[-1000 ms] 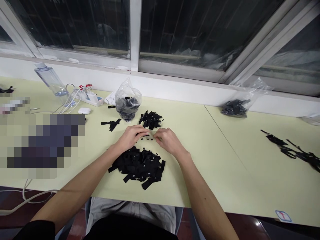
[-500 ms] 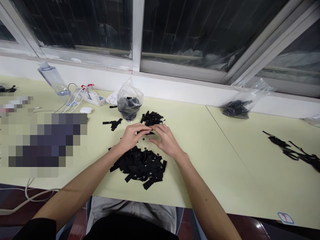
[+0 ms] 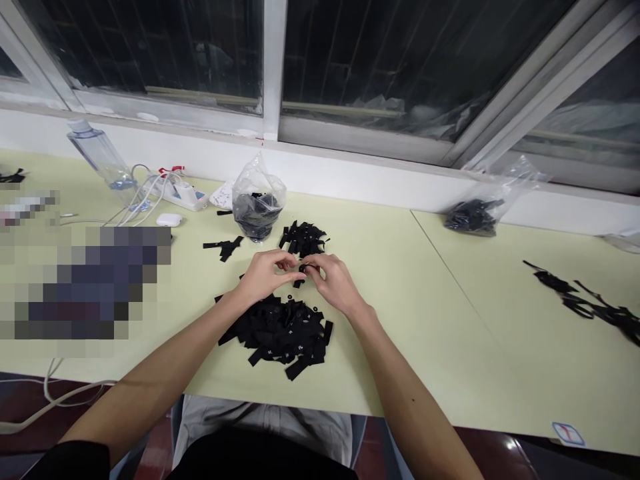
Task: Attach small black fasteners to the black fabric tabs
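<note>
Between my two hands is a short black fabric strip (image 3: 298, 283), its lower end hanging below my fingertips. My right hand (image 3: 334, 279) is closed, with thumb and fingers pinching the strip. My left hand (image 3: 264, 275) has its fingers curled and its thumb tip against the same strip. A small dark round part shows at the fingertips, too small to name. Below the hands lies a big loose pile of black fabric strips (image 3: 285, 330), some with small white marks. Little black rings (image 3: 315, 309) rest by its upper edge. Just beyond my fingers is a smaller black pile (image 3: 304, 235).
Behind the piles stands a clear plastic bag (image 3: 259, 207) with black pieces inside. To the left are stray strips (image 3: 225, 248), a white case (image 3: 169, 219), a power strip (image 3: 183, 193) with cables, and a bottle (image 3: 103, 160). Another bag (image 3: 473, 217) and black straps (image 3: 583, 297) lie right.
My fingertips have parted a little and the strip now hangs down between them. The left thumb has moved onto it. The piles look the same.
</note>
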`<state>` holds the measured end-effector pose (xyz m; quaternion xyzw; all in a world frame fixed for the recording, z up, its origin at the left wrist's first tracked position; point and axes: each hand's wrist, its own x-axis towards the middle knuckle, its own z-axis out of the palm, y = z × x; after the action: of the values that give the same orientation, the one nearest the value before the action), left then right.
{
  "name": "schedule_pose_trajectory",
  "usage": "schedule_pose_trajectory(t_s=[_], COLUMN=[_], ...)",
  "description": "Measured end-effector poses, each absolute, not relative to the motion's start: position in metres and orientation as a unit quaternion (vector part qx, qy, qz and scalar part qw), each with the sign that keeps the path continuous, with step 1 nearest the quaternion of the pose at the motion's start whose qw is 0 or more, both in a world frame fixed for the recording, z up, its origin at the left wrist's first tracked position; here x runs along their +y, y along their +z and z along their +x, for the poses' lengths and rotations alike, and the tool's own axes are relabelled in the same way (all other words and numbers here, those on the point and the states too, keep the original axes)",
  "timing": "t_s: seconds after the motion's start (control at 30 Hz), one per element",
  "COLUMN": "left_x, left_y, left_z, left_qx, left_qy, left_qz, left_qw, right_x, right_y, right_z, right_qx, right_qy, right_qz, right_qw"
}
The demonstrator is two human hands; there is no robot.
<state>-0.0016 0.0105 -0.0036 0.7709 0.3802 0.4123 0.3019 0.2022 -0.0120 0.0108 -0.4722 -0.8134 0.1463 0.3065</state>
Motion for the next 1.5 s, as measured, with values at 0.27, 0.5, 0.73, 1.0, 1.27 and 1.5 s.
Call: schedule_pose_trajectory(t_s=[0.27, 0.5, 0.73, 1.0, 1.27, 1.5], left_x=[0.006, 0.008, 0.011, 0.010, 0.010, 0.008], left_y=[0.001, 0.000, -0.001, 0.001, 0.000, 0.001], left_z=[0.001, -0.001, -0.006, -0.006, -0.005, -0.005], left_qx=[0.388, 0.379, 0.405, 0.427, 0.421, 0.410], left_qy=[0.406, 0.400, 0.404, 0.400, 0.398, 0.395], left_qz=[0.783, 0.799, 0.786, 0.777, 0.779, 0.784], left_qw=[0.268, 0.241, 0.236, 0.235, 0.238, 0.248], right_x=[-0.014, -0.016, -0.009, -0.006, -0.007, -0.007], right_y=[0.012, 0.015, 0.012, 0.005, 0.005, 0.007], right_z=[0.199, 0.197, 0.208, 0.216, 0.214, 0.213], right_qx=[-0.809, -0.801, -0.778, -0.841, -0.845, -0.838], right_qy=[0.151, 0.155, 0.149, 0.207, 0.197, 0.203], right_qz=[-0.470, -0.479, -0.526, -0.455, -0.453, -0.454], right_qw=[0.319, 0.324, 0.310, 0.208, 0.203, 0.226])
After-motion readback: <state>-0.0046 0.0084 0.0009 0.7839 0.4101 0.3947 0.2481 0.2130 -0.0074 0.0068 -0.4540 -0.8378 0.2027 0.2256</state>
